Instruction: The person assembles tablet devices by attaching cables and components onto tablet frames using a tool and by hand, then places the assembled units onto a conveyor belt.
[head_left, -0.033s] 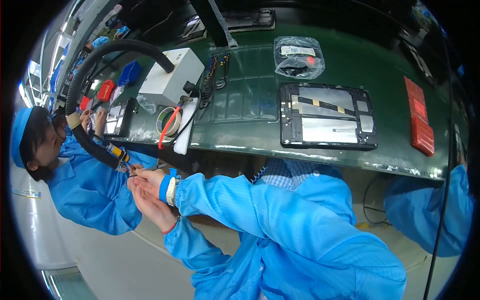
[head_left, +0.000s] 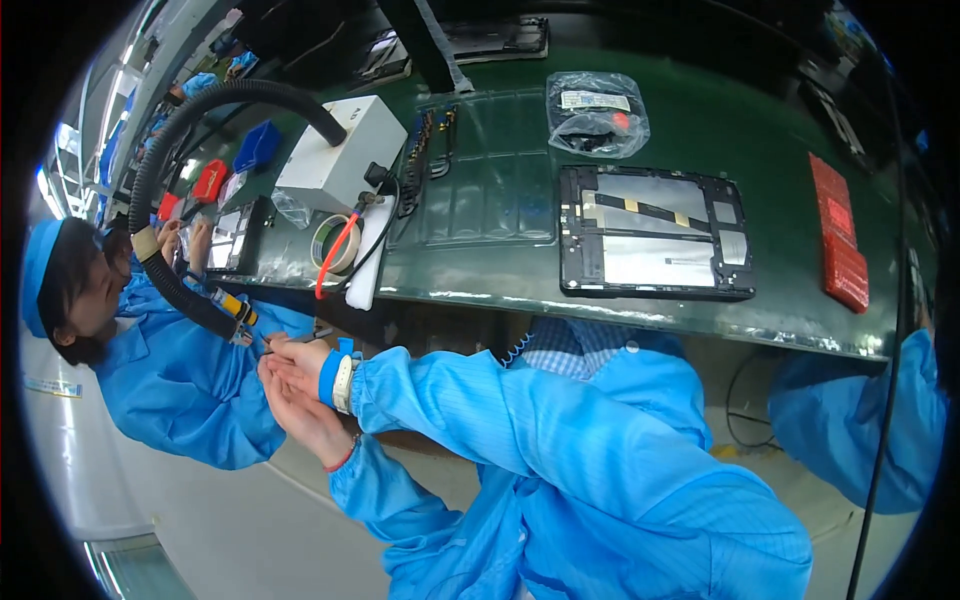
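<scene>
In front of the counter [head_left: 790, 270], a yellow nozzle [head_left: 237, 306] hangs on a black hose [head_left: 146, 195], just by the fingertips. The right hand [head_left: 303, 358] bends its fingers over the left hand [head_left: 305, 418]; I can't tell if either grips anything. The nozzle looks hard and light, best held mid-way.

Glare streaks the bench [head_left: 480, 272] (frame corners black).

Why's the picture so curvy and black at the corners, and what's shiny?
Head view: the fisheye lens bends straight edges and leaves the corners black; same view: glare runs along the front edge of the green table, and the plastic bag glints.
</scene>
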